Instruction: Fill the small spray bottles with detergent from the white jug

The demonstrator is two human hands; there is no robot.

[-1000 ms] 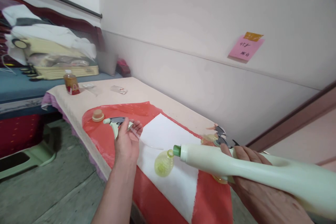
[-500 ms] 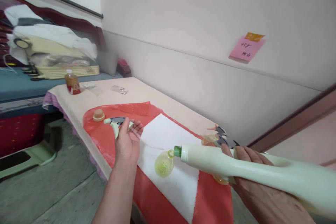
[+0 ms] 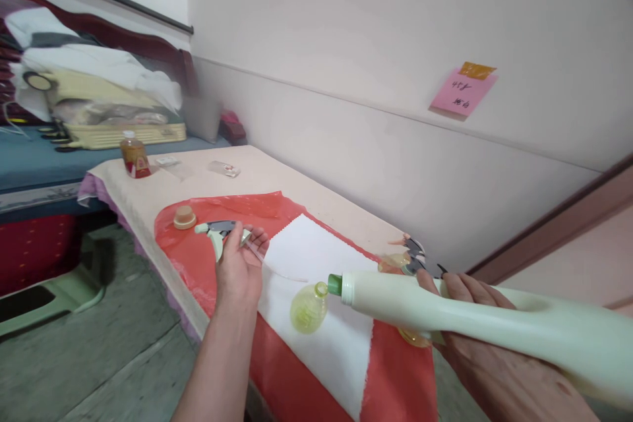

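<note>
My left hand (image 3: 242,260) is closed on a spray bottle's trigger head (image 3: 217,232), pale green and grey, with its thin clear tube trailing right over a white cloth (image 3: 326,264). In my right hand (image 3: 475,316) lies a large pale green bottle (image 3: 494,323), tilted nearly level, its green spout pointing left. The spout is at the mouth of a small round yellow-green clear bottle (image 3: 309,310), which stands on the cloth with some liquid inside. Whether the spout touches that mouth I cannot tell. A beige cap (image 3: 184,217) sits left of my left hand.
Red plastic sheeting (image 3: 237,203) lies under the cloth on the table. Behind my right hand are another trigger head (image 3: 414,254) and partly hidden yellow bottles (image 3: 394,262). Toward the back stands a drink bottle (image 3: 134,155). A red-topped stool (image 3: 44,257) is at left; a wall borders the right.
The view has shifted very slightly. Both hands and the bottles keep nearly the same positions, with the large bottle still tilted at the small one.
</note>
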